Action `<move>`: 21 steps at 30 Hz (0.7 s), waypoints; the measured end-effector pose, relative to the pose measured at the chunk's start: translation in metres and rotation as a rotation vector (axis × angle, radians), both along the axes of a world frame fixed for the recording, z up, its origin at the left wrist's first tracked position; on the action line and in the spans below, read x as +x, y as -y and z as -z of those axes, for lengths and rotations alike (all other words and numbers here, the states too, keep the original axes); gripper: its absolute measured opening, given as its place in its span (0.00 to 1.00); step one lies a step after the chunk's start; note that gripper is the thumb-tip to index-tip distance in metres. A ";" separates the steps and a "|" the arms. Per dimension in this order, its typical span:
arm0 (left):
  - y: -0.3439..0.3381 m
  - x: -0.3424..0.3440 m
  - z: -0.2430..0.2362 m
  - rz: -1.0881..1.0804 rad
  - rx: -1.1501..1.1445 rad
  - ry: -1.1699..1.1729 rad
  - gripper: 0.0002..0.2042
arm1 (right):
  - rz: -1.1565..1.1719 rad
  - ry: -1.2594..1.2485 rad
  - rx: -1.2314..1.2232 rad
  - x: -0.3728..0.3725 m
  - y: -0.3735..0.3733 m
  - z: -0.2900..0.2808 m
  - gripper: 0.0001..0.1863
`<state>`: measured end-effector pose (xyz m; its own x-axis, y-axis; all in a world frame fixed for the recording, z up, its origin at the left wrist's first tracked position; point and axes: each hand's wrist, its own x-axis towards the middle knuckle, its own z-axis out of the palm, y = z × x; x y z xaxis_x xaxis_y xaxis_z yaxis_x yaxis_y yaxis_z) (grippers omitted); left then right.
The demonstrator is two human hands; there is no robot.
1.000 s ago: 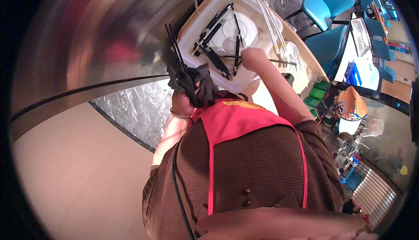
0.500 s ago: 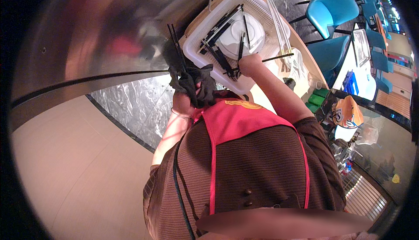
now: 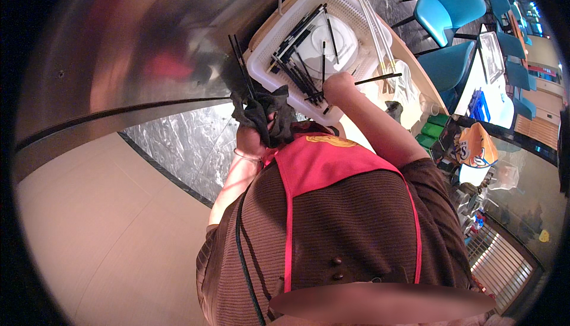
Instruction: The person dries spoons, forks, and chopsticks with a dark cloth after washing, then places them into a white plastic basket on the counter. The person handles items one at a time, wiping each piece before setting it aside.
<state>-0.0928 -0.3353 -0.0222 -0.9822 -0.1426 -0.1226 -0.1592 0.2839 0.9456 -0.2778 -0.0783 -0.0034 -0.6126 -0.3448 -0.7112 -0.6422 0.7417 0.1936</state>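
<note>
My left hand (image 3: 250, 142) is closed around a crumpled black cloth (image 3: 259, 115), and black chopsticks (image 3: 240, 62) rise out of it, tips up. A white perforated plastic basket (image 3: 260, 65) stands on the surface ahead. Inside lie several loose dark chopsticks (image 3: 300, 80) and a round white dish-like piece (image 3: 344, 38). My right hand (image 3: 341, 90) is closed at the basket's near right side, gripping a black chopstick (image 3: 380, 78) that points out to the right. Its fingertips are hidden behind the hand, so how many chopsticks it grips is unclear.
A curved shiny metal wall (image 3: 142, 47) rises on the left. Long pale sticks (image 3: 375, 29) lean along the basket's right side, near clear plastic wrapping (image 3: 407, 83). Green boxes (image 3: 432, 130) and an orange-white bag (image 3: 475, 145) stand right. Blue chairs (image 3: 448, 8) are beyond the wooden edge.
Chopsticks in the basket by my right hand lie at different angles, more spread out. My right hand has shifted slightly left; the left hand keeps its hold on the cloth and chopsticks.
</note>
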 end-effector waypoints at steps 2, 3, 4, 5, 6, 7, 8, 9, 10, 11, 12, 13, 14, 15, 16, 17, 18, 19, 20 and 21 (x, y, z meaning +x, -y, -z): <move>0.000 0.000 -0.004 0.013 -0.103 -0.012 0.14 | 0.024 -0.005 -0.023 0.006 0.002 -0.014 0.11; -0.001 -0.001 -0.005 0.023 -0.152 -0.039 0.15 | 0.035 -0.009 -0.034 0.010 0.002 -0.021 0.12; -0.003 -0.001 -0.006 0.016 -0.227 -0.053 0.16 | 0.030 -0.030 -0.054 0.014 0.001 -0.028 0.11; -0.006 -0.001 -0.006 -0.019 0.024 -0.055 0.15 | 0.025 -0.051 -0.075 0.018 -0.001 -0.035 0.10; -0.010 -0.001 -0.005 -0.071 0.249 -0.047 0.14 | 0.017 -0.068 -0.084 0.022 -0.004 -0.040 0.10; -0.013 -0.001 -0.004 -0.098 0.450 -0.022 0.13 | 0.058 -0.098 -0.126 0.025 -0.007 -0.044 0.10; -0.014 0.000 -0.004 -0.103 0.451 -0.035 0.12 | 0.097 -0.122 -0.158 0.029 -0.011 -0.048 0.11; -0.016 0.001 -0.004 -0.084 0.430 -0.033 0.12 | 0.132 -0.150 -0.193 0.032 -0.016 -0.050 0.12; -0.017 0.002 -0.003 -0.065 0.376 -0.070 0.11 | 0.182 -0.160 -0.254 0.035 -0.022 -0.052 0.14; -0.018 0.002 -0.003 -0.123 0.640 0.047 0.11 | 0.230 -0.171 -0.319 0.038 -0.029 -0.053 0.16; -0.019 0.002 -0.002 -0.182 0.870 0.127 0.11 | 0.278 -0.182 -0.385 0.041 -0.037 -0.054 0.18; -0.019 0.002 -0.002 -0.241 1.120 0.181 0.11 | 0.305 -0.178 -0.410 0.044 -0.045 -0.055 0.20; -0.020 0.003 -0.002 -0.205 1.033 0.183 0.11 | 0.333 -0.173 -0.435 0.046 -0.054 -0.057 0.22; -0.021 0.002 -0.002 -0.171 0.967 0.157 0.12 | 0.362 -0.172 -0.456 0.048 -0.062 -0.059 0.24; -0.021 0.003 -0.002 -0.173 0.896 0.188 0.12 | 0.400 -0.147 -0.510 0.050 -0.070 -0.060 0.24; -0.023 0.003 -0.002 -0.191 0.992 0.179 0.12 | 0.441 -0.126 -0.558 0.052 -0.076 -0.062 0.24; -0.024 0.003 -0.002 -0.246 1.084 0.224 0.12 | 0.480 -0.106 -0.606 0.053 -0.082 -0.064 0.24; -0.026 0.004 -0.003 -0.302 1.175 0.272 0.12 | 0.572 -0.047 -0.655 0.054 -0.085 -0.066 0.23; -0.027 0.004 -0.003 -0.290 1.195 0.276 0.12 | 0.649 0.002 -0.704 0.055 -0.087 -0.067 0.22; -0.029 0.005 -0.004 -0.280 1.214 0.279 0.12 | 0.731 0.059 -0.727 0.057 -0.089 -0.068 0.22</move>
